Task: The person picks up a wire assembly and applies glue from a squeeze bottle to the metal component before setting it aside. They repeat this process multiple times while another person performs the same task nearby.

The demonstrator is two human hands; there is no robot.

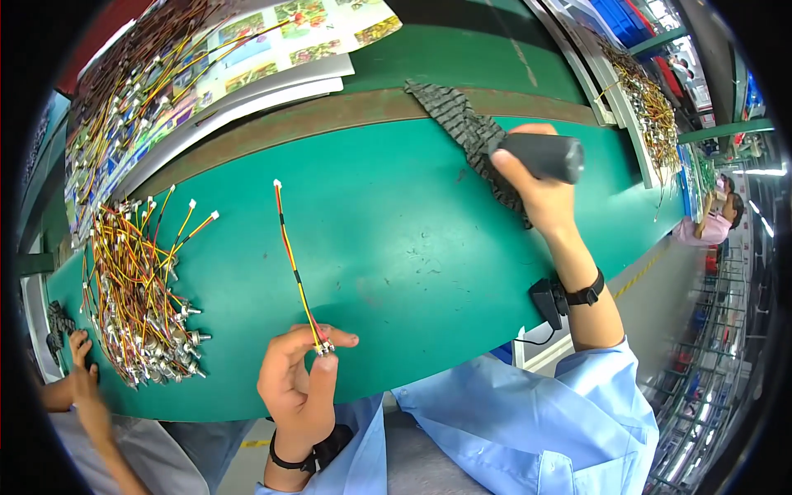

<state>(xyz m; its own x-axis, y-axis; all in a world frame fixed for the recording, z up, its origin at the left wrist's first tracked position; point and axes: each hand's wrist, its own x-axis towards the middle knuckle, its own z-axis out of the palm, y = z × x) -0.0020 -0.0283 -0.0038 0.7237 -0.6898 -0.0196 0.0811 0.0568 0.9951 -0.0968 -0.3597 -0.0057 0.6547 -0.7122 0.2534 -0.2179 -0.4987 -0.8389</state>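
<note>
My left hand [297, 379], near the table's front edge, pinches a small metal electrical part [325, 348] between thumb and fingers. Its red, yellow and black wire lead [290, 256] stretches away across the green mat to a white plug. Farther off to the right, my right hand [544, 198] is wrapped round a black cylinder [549, 157], one rounded end pointing right. What kind of tool it is cannot be made out. Beside and partly behind that hand lies a crumpled black strip [462, 124] with a ribbed pattern.
A heap of similar wired parts [144, 297] lies at left on the green table [396, 272]. More leads rest on a printed sheet [280, 41] at the back left and in a tray [643, 107] at the back right. A co-worker's hands [87, 388] are at the left edge.
</note>
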